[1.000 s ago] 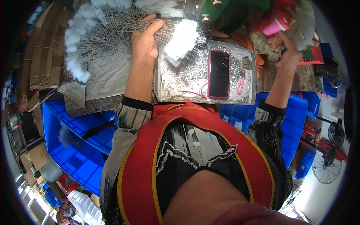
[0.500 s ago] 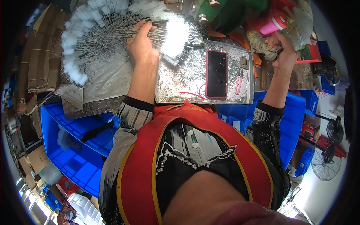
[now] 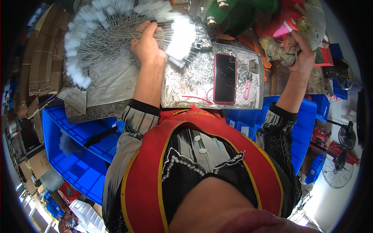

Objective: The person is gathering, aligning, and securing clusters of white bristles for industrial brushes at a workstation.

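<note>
My left hand (image 3: pixel 147 46) grips the wire stems of a fanned bundle of white-tipped wire brushes (image 3: pixel 105 39) lying on a foil-covered sheet (image 3: pixel 110 83) at the upper left. My right hand (image 3: pixel 301 50) is raised at the upper right and closed on a dirty crumpled rag (image 3: pixel 278 48). Between the two hands lies a foil-lined tray (image 3: pixel 186 81) strewn with short metal bits, with a dark phone in a red case (image 3: pixel 224 77) resting on it.
Blue plastic crates (image 3: pixel 77 155) stand at the lower left and further blue crates (image 3: pixel 307 128) to the right. Flattened cardboard (image 3: pixel 40 62) is stacked at far left. A green machine part (image 3: pixel 233 13) and a pink cup (image 3: pixel 285 27) sit behind the tray. A floor fan (image 3: pixel 338 171) stands at lower right.
My left hand has closed over the brush stems and shifted slightly left, and the fan of brushes has spread wider. My right hand has stayed at the upper right.
</note>
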The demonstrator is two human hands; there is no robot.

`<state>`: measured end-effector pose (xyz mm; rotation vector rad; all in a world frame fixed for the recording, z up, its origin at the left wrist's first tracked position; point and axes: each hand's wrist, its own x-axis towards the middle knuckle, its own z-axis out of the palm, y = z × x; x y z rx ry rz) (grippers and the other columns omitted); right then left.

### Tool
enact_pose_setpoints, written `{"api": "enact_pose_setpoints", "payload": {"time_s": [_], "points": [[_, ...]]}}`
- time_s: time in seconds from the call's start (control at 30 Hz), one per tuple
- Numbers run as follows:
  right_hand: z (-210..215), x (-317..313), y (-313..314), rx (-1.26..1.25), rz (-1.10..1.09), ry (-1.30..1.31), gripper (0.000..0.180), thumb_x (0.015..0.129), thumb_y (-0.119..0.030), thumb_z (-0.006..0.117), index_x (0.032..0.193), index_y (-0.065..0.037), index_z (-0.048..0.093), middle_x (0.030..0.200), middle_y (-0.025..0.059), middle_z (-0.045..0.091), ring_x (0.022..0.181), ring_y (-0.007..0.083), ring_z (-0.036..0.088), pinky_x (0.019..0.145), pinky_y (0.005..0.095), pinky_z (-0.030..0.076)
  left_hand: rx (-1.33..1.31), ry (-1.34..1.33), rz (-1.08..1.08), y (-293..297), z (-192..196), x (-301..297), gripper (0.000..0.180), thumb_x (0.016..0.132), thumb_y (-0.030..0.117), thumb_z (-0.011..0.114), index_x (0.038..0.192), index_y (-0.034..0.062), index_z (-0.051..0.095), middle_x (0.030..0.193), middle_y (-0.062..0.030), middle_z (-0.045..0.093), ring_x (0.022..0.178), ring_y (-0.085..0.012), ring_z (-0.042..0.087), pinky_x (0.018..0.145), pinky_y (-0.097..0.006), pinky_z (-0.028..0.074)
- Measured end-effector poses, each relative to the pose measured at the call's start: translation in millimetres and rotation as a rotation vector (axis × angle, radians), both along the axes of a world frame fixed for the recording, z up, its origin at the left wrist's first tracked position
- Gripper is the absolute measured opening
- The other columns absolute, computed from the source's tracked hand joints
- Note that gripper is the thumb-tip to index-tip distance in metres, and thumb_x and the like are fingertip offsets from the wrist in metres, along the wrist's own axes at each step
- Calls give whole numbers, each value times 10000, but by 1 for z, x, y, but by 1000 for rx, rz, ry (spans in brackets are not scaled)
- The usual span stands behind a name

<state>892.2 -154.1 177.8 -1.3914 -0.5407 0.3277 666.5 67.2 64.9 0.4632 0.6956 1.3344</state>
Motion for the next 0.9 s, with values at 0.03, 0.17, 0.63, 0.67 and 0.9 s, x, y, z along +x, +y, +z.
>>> {"api": "enact_pose_setpoints", "payload": {"time_s": [0.03,0.17,0.63,0.67,0.9], "points": [[-11,7,-2,42,0,-105,153,751,-69,544,638,33,527,523,94,468,503,194,499,582,334,449,-6,0,4,-1,1,0,195,651,-138,610,820,-51,565,803,-145,585,640,-220,579,573,-324,534],[-72,7,6,222,13,-307,171,746,-38,537,596,45,534,521,113,510,493,203,517,585,334,452,22,2,3,-1,1,-2,197,654,-134,616,826,-56,563,801,-146,585,641,-222,581,576,-323,532],[-15,-3,-1,62,-26,-99,225,739,-40,546,539,-24,445,499,64,392,464,196,460,562,345,444,-16,9,-18,-4,4,5,213,675,-103,609,865,-26,551,807,-110,581,622,-203,570,567,-315,514],[-17,-1,-2,52,-32,-113,225,740,-43,547,539,-24,448,500,62,389,468,195,461,565,346,444,-9,6,-13,-3,3,6,212,676,-101,608,866,-27,550,804,-110,580,621,-201,569,565,-316,512],[4,-7,1,-19,-32,26,209,748,-66,553,563,-24,468,512,56,385,497,190,465,573,338,432,10,11,-26,0,-1,6,210,677,-91,611,866,-25,546,796,-113,575,621,-192,564,562,-316,506]]}}
